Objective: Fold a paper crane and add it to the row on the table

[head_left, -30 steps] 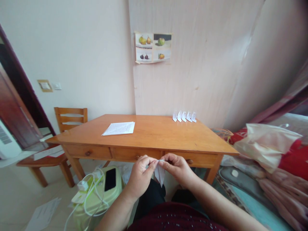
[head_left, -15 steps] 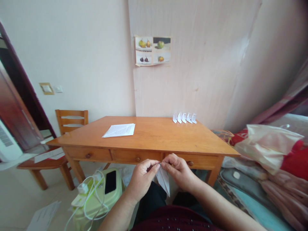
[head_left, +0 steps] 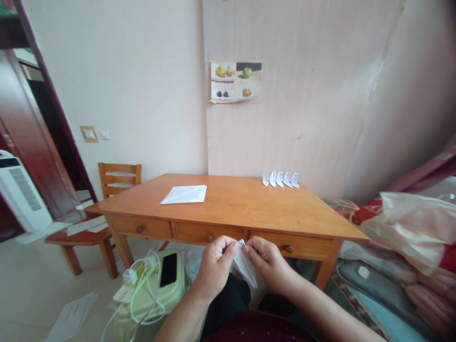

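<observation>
My left hand (head_left: pixel 214 266) and my right hand (head_left: pixel 270 263) meet in front of the wooden table (head_left: pixel 228 209), above my lap. Both pinch a small folded white paper piece (head_left: pixel 245 264) that hangs pointed downward between them. The fingers of each hand are closed on its top edge. Several similar folded white paper pieces (head_left: pixel 280 178) stand in a row at the table's far right edge, near the wall. A printed white sheet (head_left: pixel 184 194) lies flat on the table's left half.
A pale green box (head_left: pixel 153 289) with a dark phone and white cables sits on the floor at left. A wooden chair (head_left: pixel 107 209) stands left of the table. Bedding and a plastic bag (head_left: pixel 409 228) fill the right. Loose paper (head_left: pixel 71 316) lies on the floor.
The paper piece has tilted, its point now slanting down to the right. My hands keep pinching it, and the camera view has shifted slightly so everything sits further right.
</observation>
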A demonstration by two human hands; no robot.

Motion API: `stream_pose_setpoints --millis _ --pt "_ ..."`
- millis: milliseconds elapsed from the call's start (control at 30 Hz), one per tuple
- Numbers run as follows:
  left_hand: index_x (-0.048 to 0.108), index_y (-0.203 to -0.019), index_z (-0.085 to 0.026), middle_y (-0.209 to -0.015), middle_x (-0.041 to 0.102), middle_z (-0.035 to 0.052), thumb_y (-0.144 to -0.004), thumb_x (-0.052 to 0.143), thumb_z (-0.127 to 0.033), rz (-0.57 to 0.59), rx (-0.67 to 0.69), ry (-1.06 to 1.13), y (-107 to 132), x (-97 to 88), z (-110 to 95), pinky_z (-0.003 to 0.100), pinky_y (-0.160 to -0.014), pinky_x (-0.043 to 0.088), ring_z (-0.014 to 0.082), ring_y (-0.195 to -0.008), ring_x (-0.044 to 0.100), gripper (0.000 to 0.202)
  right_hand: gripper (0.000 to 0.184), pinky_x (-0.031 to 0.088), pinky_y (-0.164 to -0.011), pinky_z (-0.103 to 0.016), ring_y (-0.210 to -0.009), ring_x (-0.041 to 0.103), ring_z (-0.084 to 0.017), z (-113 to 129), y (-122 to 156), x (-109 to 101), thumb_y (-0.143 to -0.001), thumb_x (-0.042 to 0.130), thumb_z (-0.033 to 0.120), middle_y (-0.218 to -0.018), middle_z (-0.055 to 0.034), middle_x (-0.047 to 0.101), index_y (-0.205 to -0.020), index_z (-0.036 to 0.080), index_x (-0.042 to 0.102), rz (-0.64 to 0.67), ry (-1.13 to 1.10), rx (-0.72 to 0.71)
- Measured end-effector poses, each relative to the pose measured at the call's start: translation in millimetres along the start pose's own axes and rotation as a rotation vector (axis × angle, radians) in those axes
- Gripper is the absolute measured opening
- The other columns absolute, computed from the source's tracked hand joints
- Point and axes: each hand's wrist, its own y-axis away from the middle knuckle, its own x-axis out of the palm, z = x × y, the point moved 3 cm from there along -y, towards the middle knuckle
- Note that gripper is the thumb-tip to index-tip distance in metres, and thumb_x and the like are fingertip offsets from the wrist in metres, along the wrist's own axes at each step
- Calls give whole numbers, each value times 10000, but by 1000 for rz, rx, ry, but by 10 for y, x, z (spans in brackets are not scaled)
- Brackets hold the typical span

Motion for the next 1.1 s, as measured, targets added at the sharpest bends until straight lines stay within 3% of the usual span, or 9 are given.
stream_pose_setpoints --millis 200,333,533,733,1100 --pt "703 -959 -182 -900 709 45 -945 573 -429 128 -47 55 -44 108 -29 272 -751 463 186 -829 610 279 372 369 -580 -250 -652 461 -129 -32 32 -121 -1005 492 464 -711 1 523 -786 174 570 22 14 -9" --pt "690 -841 -171 -760 650 17 -931 589 -447 168 -42 6 -70 149 -75 249 -666 427 159 -727 555 308 382 361 -577 -245 -652 451 -126 -83 50 -141 -989 522 482 -706 4 512 -770 172 565 27 -22 11" --pt "645 -796 -167 -663 574 -14 -919 602 -463 121 -75 78 -114 162 -96 234 -603 402 132 -635 490 324 487 323 -518 -237 -560 403 -106 -191 28 -154 -964 499 608 -625 31 466 -736 178 524 73 -298 156" --pt "666 -821 -163 -705 639 14 -897 627 -477 76 -107 142 -176 177 -53 245 -632 429 143 -649 533 325 503 375 -530 -234 -550 497 -112 -132 106 -156 -910 573 643 -620 -2 587 -791 156 607 191 -372 225" --pt "665 -807 -157 -667 620 4 -886 642 -465 36 -105 181 -222 291 -49 230 -596 404 128 -610 497 318 507 395 -465 -214 -467 520 -94 -211 122 -158 -844 644 667 -575 14 598 -735 176 584 122 -482 289"
